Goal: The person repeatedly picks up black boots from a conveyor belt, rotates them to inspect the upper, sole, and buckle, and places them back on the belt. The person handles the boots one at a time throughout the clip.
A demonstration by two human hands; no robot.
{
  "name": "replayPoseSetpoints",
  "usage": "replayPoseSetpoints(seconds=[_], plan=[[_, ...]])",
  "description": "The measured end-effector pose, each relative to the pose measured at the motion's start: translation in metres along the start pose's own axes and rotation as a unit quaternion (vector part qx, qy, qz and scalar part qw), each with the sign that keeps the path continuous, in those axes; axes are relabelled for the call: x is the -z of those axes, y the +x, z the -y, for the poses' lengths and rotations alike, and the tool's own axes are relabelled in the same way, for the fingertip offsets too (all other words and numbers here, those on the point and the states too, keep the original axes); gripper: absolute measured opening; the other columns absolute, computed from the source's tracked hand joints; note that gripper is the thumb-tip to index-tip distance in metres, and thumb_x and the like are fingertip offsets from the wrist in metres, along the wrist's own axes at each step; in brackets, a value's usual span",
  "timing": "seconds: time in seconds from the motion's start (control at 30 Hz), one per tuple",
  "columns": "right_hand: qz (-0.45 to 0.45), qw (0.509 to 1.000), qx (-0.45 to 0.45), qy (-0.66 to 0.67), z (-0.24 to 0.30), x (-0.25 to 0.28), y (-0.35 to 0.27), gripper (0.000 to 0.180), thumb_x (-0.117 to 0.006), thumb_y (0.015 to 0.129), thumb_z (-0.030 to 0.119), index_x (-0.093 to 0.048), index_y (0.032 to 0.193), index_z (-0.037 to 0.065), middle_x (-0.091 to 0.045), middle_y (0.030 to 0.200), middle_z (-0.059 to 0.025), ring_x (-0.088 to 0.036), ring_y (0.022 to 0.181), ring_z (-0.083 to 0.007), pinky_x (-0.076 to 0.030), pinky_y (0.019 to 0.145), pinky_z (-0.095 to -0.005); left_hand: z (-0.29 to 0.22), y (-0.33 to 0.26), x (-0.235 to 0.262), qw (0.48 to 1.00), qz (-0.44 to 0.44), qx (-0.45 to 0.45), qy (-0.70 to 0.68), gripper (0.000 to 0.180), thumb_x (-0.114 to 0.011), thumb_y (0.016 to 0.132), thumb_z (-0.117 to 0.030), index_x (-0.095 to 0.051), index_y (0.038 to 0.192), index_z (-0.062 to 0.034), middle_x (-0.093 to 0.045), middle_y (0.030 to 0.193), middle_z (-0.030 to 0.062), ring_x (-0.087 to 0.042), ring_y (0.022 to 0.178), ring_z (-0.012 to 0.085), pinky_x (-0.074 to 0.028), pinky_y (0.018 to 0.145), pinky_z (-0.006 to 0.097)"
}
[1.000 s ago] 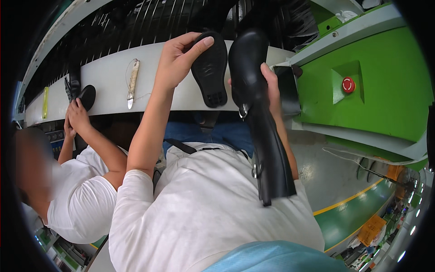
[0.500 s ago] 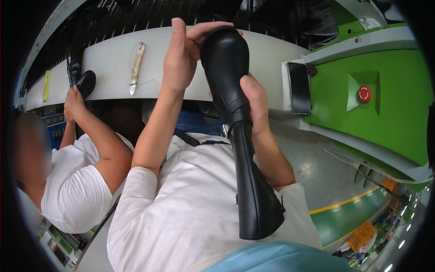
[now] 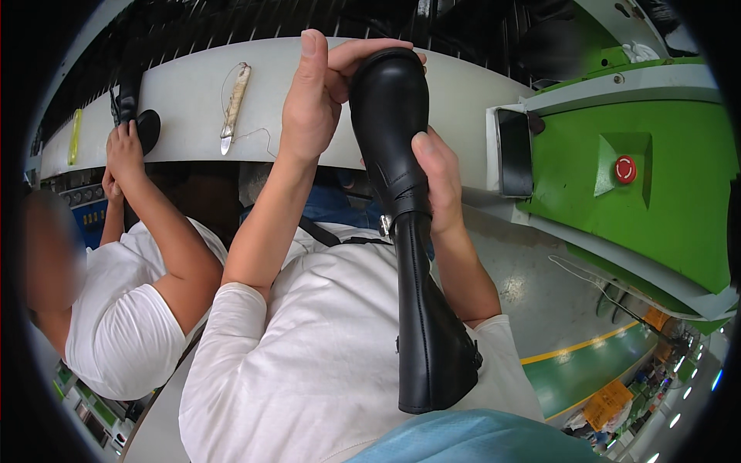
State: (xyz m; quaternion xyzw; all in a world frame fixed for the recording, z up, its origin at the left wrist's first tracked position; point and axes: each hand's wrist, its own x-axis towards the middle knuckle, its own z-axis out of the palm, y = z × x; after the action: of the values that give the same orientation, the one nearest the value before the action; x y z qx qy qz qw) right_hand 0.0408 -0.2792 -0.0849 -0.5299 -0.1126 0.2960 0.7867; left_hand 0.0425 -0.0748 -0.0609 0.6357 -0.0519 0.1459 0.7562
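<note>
A tall black leather boot (image 3: 390, 127) lies lengthwise before me, its toe pointing away and its shaft reaching back against my white shirt. A strap with a small metal buckle crosses its ankle. My left hand (image 3: 312, 100) is at the toe, thumb raised and apart, the other fingers reaching behind the toe tip. My right hand (image 3: 440, 174) grips the boot from the right side near the instep, thumb on top and fingers hidden beneath. A knife with a wrapped handle (image 3: 234, 109) and a loose thread lies on the white table (image 3: 189, 89), left of my left hand.
At my left a co-worker's hands (image 3: 126, 154) hold another black boot (image 3: 149, 131) over the table. A yellow strip-like tool (image 3: 75, 137) lies at the far left. To the right stands a green machine (image 3: 679, 154) with a red button (image 3: 625, 169) and a dark screen-like panel (image 3: 513, 153).
The view has shifted slightly, and the boot sits a little farther right in the picture. Both my hands keep the same hold on it. The co-worker's hands have moved a little.
</note>
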Motion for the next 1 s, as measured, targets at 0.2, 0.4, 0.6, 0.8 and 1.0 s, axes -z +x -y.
replayPoseSetpoints(seconds=[0.2, 0.4, 0.6, 0.8, 1.0], plan=[[-0.006, 1.0, 0.001, -0.011, 0.005, -0.003, -0.002, 0.051, -0.062, 0.112, 0.047, -0.067, 0.123, -0.003, -0.071, 0.095, -0.0072, -0.065, 0.078, -0.0119, -0.052, 0.07, -0.0278, -0.001, -0.003, -0.001, 1.0, -0.004, -0.001, -0.008, 0.11, -0.005, 0.115, -0.077, -0.074, 0.14, 0.0048, -0.081, 0.129, 0.0248, -0.079, 0.123, 0.0345, -0.06, 0.113, 0.045], [-0.005, 1.0, -0.014, -0.027, 0.006, 0.001, -0.002, 0.049, -0.063, 0.111, 0.045, -0.068, 0.122, -0.002, -0.071, 0.096, -0.0068, -0.065, 0.08, -0.0116, -0.052, 0.071, -0.0279, 0.002, -0.005, -0.001, 0.999, -0.046, 0.003, 0.023, 0.074, -0.033, 0.122, -0.056, -0.075, 0.136, 0.0041, -0.083, 0.126, 0.0207, -0.079, 0.12, 0.0274, -0.062, 0.109, 0.039], [0.008, 0.999, 0.007, -0.036, 0.007, 0.002, 0.0, 0.049, -0.064, 0.111, 0.045, -0.068, 0.122, -0.003, -0.071, 0.097, -0.0065, -0.065, 0.083, -0.0115, -0.052, 0.073, -0.0284, 0.015, 0.011, 0.018, 0.98, -0.165, -0.012, 0.112, 0.032, -0.064, 0.119, -0.024, -0.078, 0.133, 0.0005, -0.084, 0.12, 0.012, -0.078, 0.113, 0.0147, -0.059, 0.101, 0.027], [-0.004, 0.999, 0.015, -0.036, 0.012, 0.002, 0.001, 0.05, -0.064, 0.11, 0.045, -0.067, 0.126, -0.003, -0.07, 0.098, -0.0065, -0.065, 0.083, -0.0118, -0.052, 0.073, -0.0279, -0.008, 0.004, 0.007, 0.983, -0.145, -0.097, 0.066, 0.029, -0.074, 0.112, -0.015, -0.078, 0.134, 0.0017, -0.082, 0.129, 0.0129, -0.074, 0.127, 0.0195, -0.059, 0.108, 0.033], [-0.015, 1.0, 0.016, -0.015, 0.021, -0.007, -0.002, 0.052, -0.064, 0.11, 0.043, -0.065, 0.129, -0.005, -0.073, 0.1, -0.0099, -0.069, 0.08, -0.0119, -0.056, 0.07, -0.0273, -0.031, -0.017, -0.022, 0.996, -0.043, 0.029, 0.066, 0.042, -0.088, 0.096, -0.006, -0.075, 0.133, 0.0077, -0.082, 0.126, 0.0195, -0.079, 0.113, 0.0232, -0.063, 0.105, 0.038]])
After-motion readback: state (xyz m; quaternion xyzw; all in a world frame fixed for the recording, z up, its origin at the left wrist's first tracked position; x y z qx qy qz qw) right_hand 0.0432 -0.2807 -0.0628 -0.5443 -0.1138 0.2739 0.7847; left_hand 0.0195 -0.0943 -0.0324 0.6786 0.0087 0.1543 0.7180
